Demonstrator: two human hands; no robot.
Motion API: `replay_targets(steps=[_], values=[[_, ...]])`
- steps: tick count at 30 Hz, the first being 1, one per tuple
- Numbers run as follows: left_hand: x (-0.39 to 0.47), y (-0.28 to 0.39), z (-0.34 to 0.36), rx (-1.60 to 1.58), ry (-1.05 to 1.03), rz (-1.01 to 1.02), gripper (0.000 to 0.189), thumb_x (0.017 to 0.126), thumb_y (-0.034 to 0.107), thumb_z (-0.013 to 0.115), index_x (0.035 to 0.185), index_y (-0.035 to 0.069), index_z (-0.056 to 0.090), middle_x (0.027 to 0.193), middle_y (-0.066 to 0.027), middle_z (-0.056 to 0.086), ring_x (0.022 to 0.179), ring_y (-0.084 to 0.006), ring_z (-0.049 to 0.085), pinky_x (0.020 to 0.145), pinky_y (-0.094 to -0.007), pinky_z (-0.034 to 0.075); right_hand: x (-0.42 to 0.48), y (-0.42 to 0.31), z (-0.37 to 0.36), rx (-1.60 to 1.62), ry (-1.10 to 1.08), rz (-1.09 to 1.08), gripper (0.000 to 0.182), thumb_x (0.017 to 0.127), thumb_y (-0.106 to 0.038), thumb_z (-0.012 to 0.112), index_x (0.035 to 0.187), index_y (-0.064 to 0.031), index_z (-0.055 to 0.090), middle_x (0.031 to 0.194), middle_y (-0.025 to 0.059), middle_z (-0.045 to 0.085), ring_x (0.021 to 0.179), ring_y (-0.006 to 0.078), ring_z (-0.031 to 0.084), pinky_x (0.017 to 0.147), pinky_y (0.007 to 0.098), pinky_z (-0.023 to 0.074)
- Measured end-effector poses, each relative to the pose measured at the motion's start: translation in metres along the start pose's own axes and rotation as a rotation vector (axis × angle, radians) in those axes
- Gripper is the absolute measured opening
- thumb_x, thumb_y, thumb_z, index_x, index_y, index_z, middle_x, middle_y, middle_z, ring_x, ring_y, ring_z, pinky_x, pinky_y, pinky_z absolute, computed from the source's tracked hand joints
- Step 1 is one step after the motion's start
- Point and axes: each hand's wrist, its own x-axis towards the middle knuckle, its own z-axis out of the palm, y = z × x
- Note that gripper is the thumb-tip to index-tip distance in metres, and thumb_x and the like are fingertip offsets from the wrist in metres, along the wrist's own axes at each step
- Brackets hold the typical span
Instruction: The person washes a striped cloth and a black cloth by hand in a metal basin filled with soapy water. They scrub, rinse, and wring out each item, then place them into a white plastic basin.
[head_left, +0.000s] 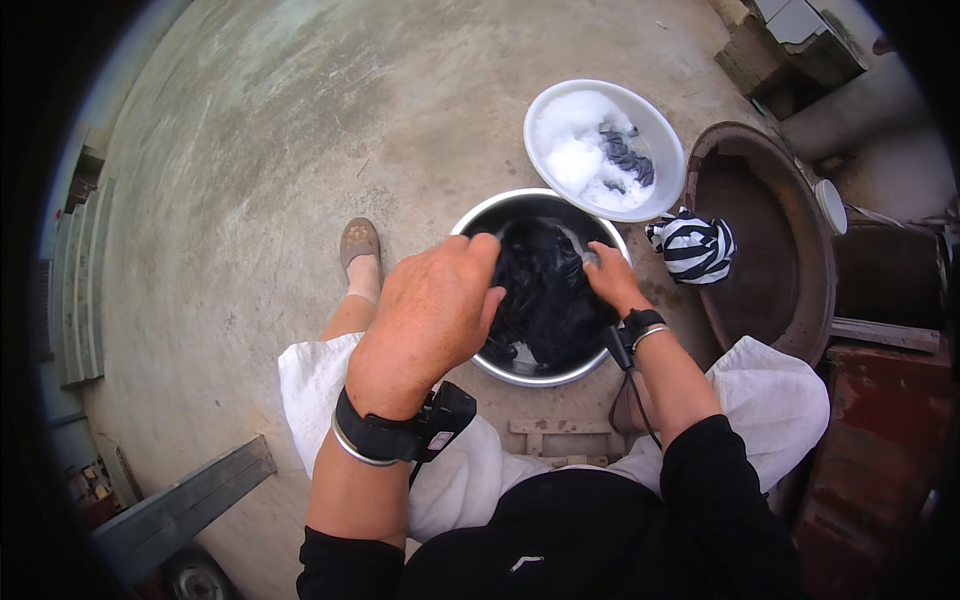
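Note:
A metal basin (545, 381) stands on the concrete between my knees, with wet black cloth (551, 292) bunched inside it. My left hand (433, 307) is raised over the basin's left side, its fingers curled downward. The back of that hand hides whether any cloth is in its grasp. At the basin's right side, my right hand (611, 276) reaches in over the rim, thumb and forefinger at the cloth's edge. Whether those fingers pinch the cloth is not plain. Some whitish water or suds shows beside the cloth.
A white plastic basin (667, 176) with suds and dark cloth overlaps the metal basin's far rim. Right of it lie a black-and-white striped cloth bundle (697, 251) and a large brown tub (814, 285). A grey beam (187, 510) juts in at lower left.

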Motion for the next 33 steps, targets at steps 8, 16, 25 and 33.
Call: replay_targets(steps=[8,16,25,33], values=[[0.003,-0.007,0.001,-0.038,0.060,0.021,0.031,0.083,0.015,0.073,0.109,0.004,0.061,0.096,-0.0169,0.068,0.091,-0.0385,0.065,0.075,-0.0461,0.052,-0.049,-0.029,0.018,-0.356,-0.304,-0.113,0.033,0.079,-0.014,0.069,0.111,-0.0235,0.070,0.122,0.0094,0.062,0.117,0.0319,0.057,0.095,0.0419,0.0503],[0.000,-0.010,-0.005,-0.046,0.055,-0.012,0.030,0.083,0.015,0.073,0.108,0.003,0.062,0.097,-0.0181,0.069,0.094,-0.0388,0.066,0.078,-0.0456,0.052,-0.031,-0.014,-0.020,0.360,-0.250,0.341,0.015,0.079,-0.021,0.068,0.074,-0.0071,0.069,0.071,0.0118,0.065,0.065,0.0242,0.062,0.064,0.0376,0.0502],[0.006,-0.005,0.003,-0.024,0.006,0.022,0.030,0.083,0.017,0.074,0.108,0.002,0.065,0.095,-0.0194,0.070,0.094,-0.0388,0.066,0.079,-0.0449,0.052,-0.034,-0.084,-0.081,0.270,-0.110,0.169,0.026,0.073,-0.013,0.069,0.056,-0.0062,0.051,0.054,-0.0008,0.050,0.054,0.0092,0.046,0.051,0.0293,0.0393],[0.027,-0.004,0.060,-0.250,-0.279,0.106,0.036,0.082,0.014,0.075,0.115,0.003,0.064,0.107,-0.0166,0.071,0.104,-0.0312,0.067,0.092,-0.0395,0.053,-0.070,-0.193,-0.187,0.597,-0.191,-0.097,0.033,0.076,-0.001,0.067,0.058,-0.0136,0.042,0.060,-0.0085,0.040,0.058,0.0035,0.035,0.052,0.0230,0.0287]])
